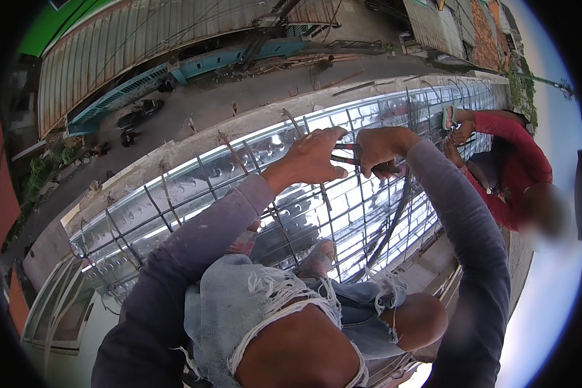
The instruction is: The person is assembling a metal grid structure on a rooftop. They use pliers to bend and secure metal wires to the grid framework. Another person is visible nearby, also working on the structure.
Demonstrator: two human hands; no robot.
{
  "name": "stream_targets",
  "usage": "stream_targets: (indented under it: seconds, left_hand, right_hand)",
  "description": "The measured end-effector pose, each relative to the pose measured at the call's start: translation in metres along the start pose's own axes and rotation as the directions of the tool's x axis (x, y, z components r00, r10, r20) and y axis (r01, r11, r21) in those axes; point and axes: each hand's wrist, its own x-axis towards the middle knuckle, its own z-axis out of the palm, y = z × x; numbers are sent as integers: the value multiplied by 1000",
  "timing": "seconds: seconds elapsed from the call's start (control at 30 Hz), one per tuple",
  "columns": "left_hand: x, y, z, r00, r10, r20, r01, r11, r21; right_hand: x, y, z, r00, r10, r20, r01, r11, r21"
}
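My right hand (383, 150) is closed round a pincer-like tool (345, 154). Its two dark arms with reddish bands point left out of the fist, and its other end is hidden in the hand. My left hand (313, 157) is beside those arms, with thumb and fingers spread apart and nothing visible in its grasp. Both hands hover over a grid of steel reinforcing bars (244, 176), which lies above shiny, ribbed metal decking (174, 216). My knees are bent, and a sandalled foot (319, 258) rests on the grid.
A co-worker in a red sleeve (520, 152) crouches at the right end, hands near the bars. Bent bar ends (229, 147) stick up along the concrete edge (194, 139). Beyond it, far below, is a street (213, 110) with parked motorbikes (139, 115). Overhead cables cross there.
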Motion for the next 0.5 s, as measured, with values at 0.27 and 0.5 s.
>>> stream_targets:
  seconds: [0.27,0.5]
  left_hand:
    - [48,2,29,800,-179,572,260,964,-62]
    - [45,-6,26,834,-192,517,259,964,-61]
  right_hand:
    - [-41,71,55,567,-518,-640,179,837,-518]
    - [-132,52,45,825,-157,-542,383,862,333]
